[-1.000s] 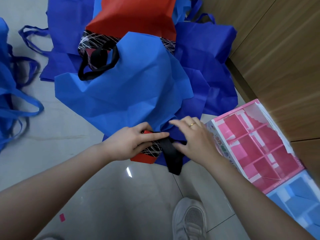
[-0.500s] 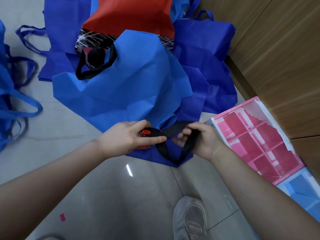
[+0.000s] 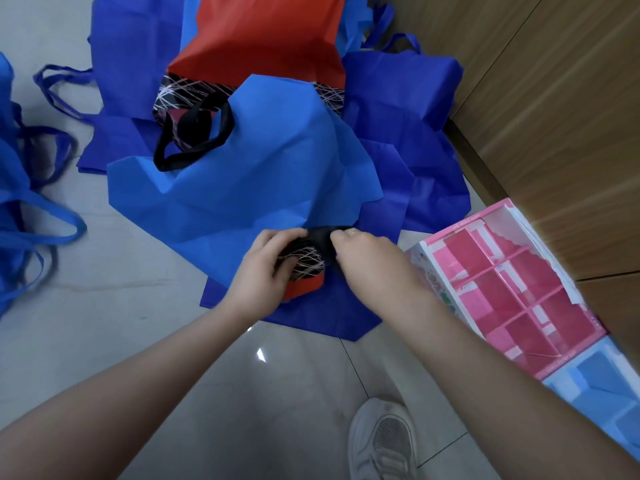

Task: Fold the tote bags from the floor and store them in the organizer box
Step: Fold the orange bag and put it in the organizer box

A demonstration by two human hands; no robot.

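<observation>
Leftward, bare floor [image 3: 114,306] lies open at 9 o'clock. At center, left hand [image 3: 263,271] clamps the folded bag bundle [image 3: 304,268]; right hand [image 3: 363,258] pinches its black strap [image 3: 320,237]. Pink organizer box [image 3: 519,289] stands at 3 o'clock, against the wooden wall [image 3: 554,116].

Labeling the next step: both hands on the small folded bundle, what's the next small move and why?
Probably tuck the black strap around the folded red bag to bind it. Both the left hand and right hand pinch it, the bundle looks compact, and the pink organizer box beside it has open compartments.
</observation>
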